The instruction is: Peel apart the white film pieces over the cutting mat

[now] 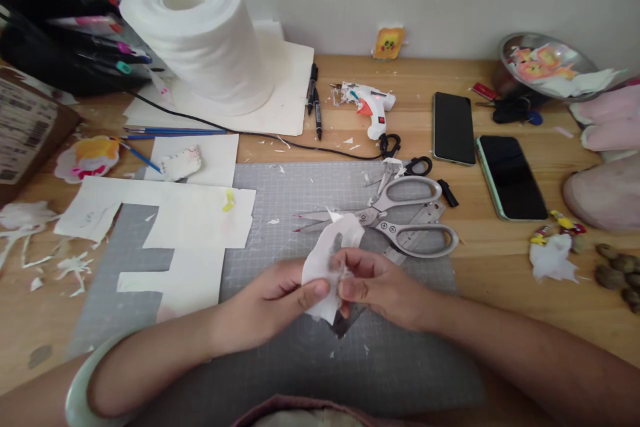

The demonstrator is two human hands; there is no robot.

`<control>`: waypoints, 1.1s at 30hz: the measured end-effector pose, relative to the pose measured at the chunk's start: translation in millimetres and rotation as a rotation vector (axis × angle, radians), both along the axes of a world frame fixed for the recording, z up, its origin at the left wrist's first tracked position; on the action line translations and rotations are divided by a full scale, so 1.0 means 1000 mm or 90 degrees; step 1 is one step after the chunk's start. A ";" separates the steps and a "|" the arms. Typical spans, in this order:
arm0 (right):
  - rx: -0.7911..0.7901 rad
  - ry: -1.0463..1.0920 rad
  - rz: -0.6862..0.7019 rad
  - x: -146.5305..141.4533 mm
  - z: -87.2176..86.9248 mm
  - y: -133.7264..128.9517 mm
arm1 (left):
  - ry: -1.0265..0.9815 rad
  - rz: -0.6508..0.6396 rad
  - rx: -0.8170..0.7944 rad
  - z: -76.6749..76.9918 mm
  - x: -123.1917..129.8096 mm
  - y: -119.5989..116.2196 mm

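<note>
A curved piece of white paper (323, 257) is held up over the grey cutting mat (280, 187). My left hand (285, 293) pinches its lower left part between thumb and fingers. My right hand (375, 283) is closed at the paper's right edge, its fingertips pinched on a small crumpled white bit. Just beyond the hands lie large grey-handled scissors (395, 213), on top of a metal ruler (423, 230). Cut white paper sheets (195, 233) rest on the mat to the left of my left hand.
A big white tissue roll (200, 47) stands at the back left. A white glue gun (375, 107) lies near the wall, its black cord running left. Two phones (513, 177) and a metal bowl (505, 70) of paper scraps are at the right. A cardboard box (30, 127) is far left.
</note>
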State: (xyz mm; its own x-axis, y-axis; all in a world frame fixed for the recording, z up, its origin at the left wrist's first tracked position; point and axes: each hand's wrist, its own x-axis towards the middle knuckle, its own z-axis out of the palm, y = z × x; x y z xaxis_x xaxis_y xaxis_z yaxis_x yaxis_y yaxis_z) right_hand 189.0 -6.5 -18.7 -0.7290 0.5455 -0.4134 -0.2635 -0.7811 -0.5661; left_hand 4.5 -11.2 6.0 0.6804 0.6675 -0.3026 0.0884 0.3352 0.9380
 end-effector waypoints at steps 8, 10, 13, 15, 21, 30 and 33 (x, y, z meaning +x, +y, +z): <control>0.037 -0.005 0.032 0.001 -0.006 -0.003 | 0.007 -0.047 0.194 -0.005 0.002 0.001; 0.010 0.030 0.026 0.001 -0.006 -0.005 | -0.011 -0.049 0.181 -0.003 0.002 0.001; -0.049 0.115 0.016 0.004 -0.003 -0.003 | -0.069 -0.039 0.059 0.000 0.000 0.001; -0.061 0.182 0.022 0.007 0.001 0.000 | -0.104 -0.023 -0.023 0.002 -0.001 0.001; -0.015 0.104 0.025 0.006 -0.001 0.001 | -0.079 -0.023 -0.056 0.000 -0.003 0.000; 0.060 0.009 0.031 0.000 -0.008 -0.006 | -0.004 -0.078 0.052 0.001 -0.002 0.003; 0.032 0.048 0.024 0.001 -0.008 -0.008 | -0.034 -0.089 0.040 0.002 -0.001 0.003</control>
State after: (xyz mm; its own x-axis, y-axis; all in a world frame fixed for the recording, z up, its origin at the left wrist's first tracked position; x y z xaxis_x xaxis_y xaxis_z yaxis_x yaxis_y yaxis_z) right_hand 190.3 -14.7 -26.9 -0.7774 0.5359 -0.3294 -0.2784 -0.7627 -0.5838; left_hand 3.5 -7.8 7.6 0.7822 0.5815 -0.2237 0.0794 0.2631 0.9615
